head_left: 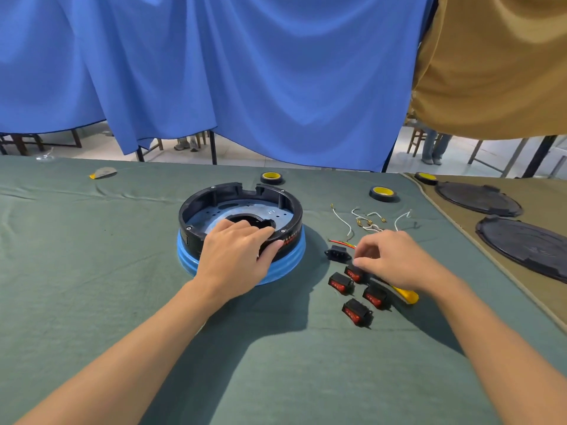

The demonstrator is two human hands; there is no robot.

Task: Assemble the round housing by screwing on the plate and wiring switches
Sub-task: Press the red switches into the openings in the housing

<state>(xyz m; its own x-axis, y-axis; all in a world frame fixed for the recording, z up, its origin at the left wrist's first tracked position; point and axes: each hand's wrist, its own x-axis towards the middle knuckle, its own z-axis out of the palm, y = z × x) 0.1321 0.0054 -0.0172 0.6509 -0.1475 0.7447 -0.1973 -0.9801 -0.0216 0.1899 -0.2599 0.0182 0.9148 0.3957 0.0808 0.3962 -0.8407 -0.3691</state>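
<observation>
Room left, clutter right
Green cloth [92, 256] open left and near; round housing [198, 204] blocks centre; switches [357, 312] and wires [366, 223] crowd its right.

Right of housing [221, 191]: switches [341, 283]; wires [342, 221] behind them; tape rolls [383, 193] beyond.

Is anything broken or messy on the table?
Nothing looks broken. The white wires lie in a loose tangle right of the round housing, and the red switches sit scattered at different angles.
</observation>
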